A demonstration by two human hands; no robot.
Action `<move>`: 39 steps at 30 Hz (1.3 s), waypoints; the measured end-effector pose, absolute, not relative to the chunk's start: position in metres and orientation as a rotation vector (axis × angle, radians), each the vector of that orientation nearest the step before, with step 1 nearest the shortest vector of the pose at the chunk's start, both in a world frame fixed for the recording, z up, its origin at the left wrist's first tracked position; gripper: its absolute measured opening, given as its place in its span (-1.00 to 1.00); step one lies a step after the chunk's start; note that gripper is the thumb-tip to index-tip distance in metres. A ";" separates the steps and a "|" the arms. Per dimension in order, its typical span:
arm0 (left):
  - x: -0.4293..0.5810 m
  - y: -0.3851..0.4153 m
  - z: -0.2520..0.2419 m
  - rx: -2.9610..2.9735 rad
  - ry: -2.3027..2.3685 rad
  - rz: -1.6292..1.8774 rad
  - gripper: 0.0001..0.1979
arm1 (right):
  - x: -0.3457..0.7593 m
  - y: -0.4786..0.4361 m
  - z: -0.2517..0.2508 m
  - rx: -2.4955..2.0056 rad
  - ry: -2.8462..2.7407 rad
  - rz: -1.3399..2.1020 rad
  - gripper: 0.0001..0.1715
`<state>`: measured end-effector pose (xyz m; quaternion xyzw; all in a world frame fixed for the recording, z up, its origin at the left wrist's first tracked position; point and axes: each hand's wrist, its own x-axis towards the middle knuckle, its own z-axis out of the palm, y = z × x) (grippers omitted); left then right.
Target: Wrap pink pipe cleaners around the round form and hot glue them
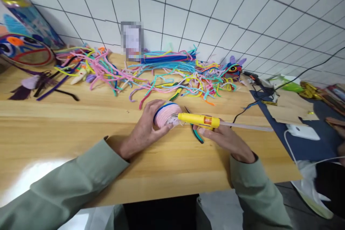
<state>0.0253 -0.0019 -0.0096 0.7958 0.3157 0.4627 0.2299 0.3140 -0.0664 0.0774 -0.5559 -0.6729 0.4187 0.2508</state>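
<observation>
My left hand [144, 127] is wrapped round the left side of a round pink piece [165, 115] with a dark blue rim, tilted on the wooden table [107, 111]. A yellow glue gun [199, 119] is gripped in my right hand [225, 136], and a clear glue stick trails from its back end. Its nozzle points left and meets the whitish lower right part of the pink piece. Just under the gun lies a cutting tool or pliers with teal and black handles [198, 136], partly hidden by the gun.
Tangled colourful pipe cleaners [102, 66] stretch along the table's back by the tiled wall. A decorated mask-like piece [27, 52] and a large can stand at the left. At the right are a black cable, brown card [292, 106] and a white power strip [303, 132]; another person's hand shows at the edge.
</observation>
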 end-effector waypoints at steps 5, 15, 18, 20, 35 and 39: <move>0.023 -0.002 -0.007 2.258 0.891 1.262 -0.29 | 0.317 -0.064 0.070 -1.447 -1.864 1.155 -0.53; 0.022 -0.002 -0.006 2.271 0.910 1.245 -0.29 | 0.317 -0.064 0.071 -1.463 -1.908 1.133 -0.49; 0.022 -0.002 -0.005 2.273 0.914 1.235 -0.28 | 0.320 -0.065 0.068 -1.499 -1.905 1.145 -0.46; 0.022 -0.002 -0.005 2.257 0.904 1.235 -0.27 | 0.321 -0.065 0.068 -1.513 -1.910 1.121 -0.48; 0.024 -0.004 -0.004 2.200 0.903 1.205 -0.29 | 0.319 -0.068 0.078 -1.532 -1.941 1.003 -0.43; 0.025 -0.004 -0.006 2.196 0.894 1.230 -0.29 | 0.320 -0.069 0.078 -1.545 -1.973 0.983 -0.45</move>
